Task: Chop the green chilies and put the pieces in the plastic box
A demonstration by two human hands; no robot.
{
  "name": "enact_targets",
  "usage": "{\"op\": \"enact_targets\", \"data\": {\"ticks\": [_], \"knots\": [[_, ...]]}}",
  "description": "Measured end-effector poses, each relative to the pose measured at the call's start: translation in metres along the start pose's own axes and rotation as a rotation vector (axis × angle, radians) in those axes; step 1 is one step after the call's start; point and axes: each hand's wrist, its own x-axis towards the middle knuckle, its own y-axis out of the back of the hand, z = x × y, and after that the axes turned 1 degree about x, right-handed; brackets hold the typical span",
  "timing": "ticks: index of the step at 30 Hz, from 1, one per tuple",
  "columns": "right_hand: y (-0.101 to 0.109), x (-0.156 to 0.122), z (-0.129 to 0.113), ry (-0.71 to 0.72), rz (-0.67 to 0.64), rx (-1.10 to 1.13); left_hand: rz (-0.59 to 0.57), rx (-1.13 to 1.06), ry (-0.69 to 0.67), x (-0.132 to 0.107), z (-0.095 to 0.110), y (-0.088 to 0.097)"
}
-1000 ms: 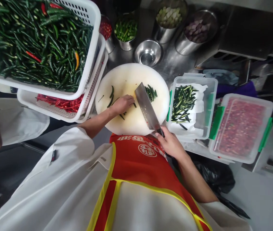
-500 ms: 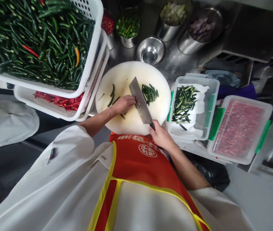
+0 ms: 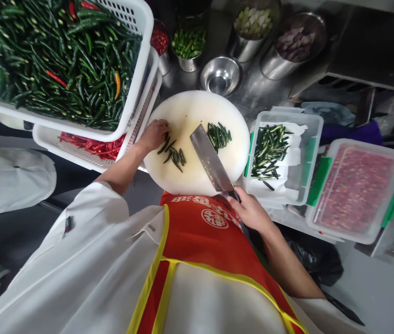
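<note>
On the left side of the round white cutting board (image 3: 190,181), my left hand (image 3: 153,135) has its fingers curled over a dark green chili pepper (image 3: 167,136) at the fingertips. Several more green chilies (image 3: 175,157) lie just right of and below that hand. A cleaver (image 3: 212,160) is gripped by the handle in my right hand (image 3: 249,206) at the board's near right edge. Its broad blade, flecked with seeds, slants across the board's middle. Sliced green chili pieces (image 3: 219,136) sit in a pile right of the blade.
White baskets at left hold green chilies (image 3: 68,69) and red chilies (image 3: 94,144). Right of the board stands a clear container (image 3: 308,162) of cut chilies, beside a lidded box (image 3: 359,185) of reddish contents. A steel bowl (image 3: 220,76) and several filled steel pots (image 3: 188,62) stand behind.
My left hand has moved from beside the blade to the board's left edge. Several chilies now lie where it was. The cleaver has shifted slightly toward me and to the right.
</note>
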Motion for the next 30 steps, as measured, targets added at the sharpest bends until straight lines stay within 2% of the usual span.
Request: {"op": "enact_targets", "data": {"ticks": [3, 5, 7, 9, 13, 16, 19, 22, 24, 26, 30], "knots": [[-0.005, 0.003, 0.003, 0.033, 0.023, -0.026, 0.105, 0.004, 0.06, 0.011, -0.005, -0.003], [-0.006, 0.005, 0.005, 0.005, 0.025, 0.002, 0.167, -0.003, 0.103, 0.021, 0.002, -0.008], [-0.005, 0.006, 0.005, -0.042, 0.027, 0.039, 0.165, -0.025, 0.085, 0.03, 0.017, -0.015], [-0.004, 0.006, 0.005, -0.076, 0.039, 0.063, 0.097, -0.059, -0.01, 0.035, 0.038, -0.025], [-0.004, 0.007, 0.0, -0.076, 0.064, 0.049, -0.126, -0.104, -0.279, 0.027, 0.081, -0.043], [-0.001, 0.006, -0.004, -0.065, 0.057, 0.045, -0.182, -0.104, -0.353, 0.018, 0.099, -0.05], [0.01, -0.002, -0.006, -0.075, 0.013, 0.076, -0.167, -0.104, -0.341, 0.015, 0.103, -0.05], [0.024, -0.013, -0.007, -0.147, -0.085, 0.115, -0.156, -0.106, -0.342, 0.014, 0.101, -0.049], [0.026, -0.013, -0.008, -0.165, -0.122, 0.085, -0.143, -0.102, -0.349, 0.013, 0.1, -0.05], [0.018, -0.003, -0.011, -0.11, -0.069, -0.01, -0.121, -0.098, -0.348, 0.013, 0.1, -0.052], [-0.006, 0.042, -0.017, 0.004, 0.127, -0.149, -0.094, -0.106, -0.371, 0.01, 0.103, -0.057]]}}
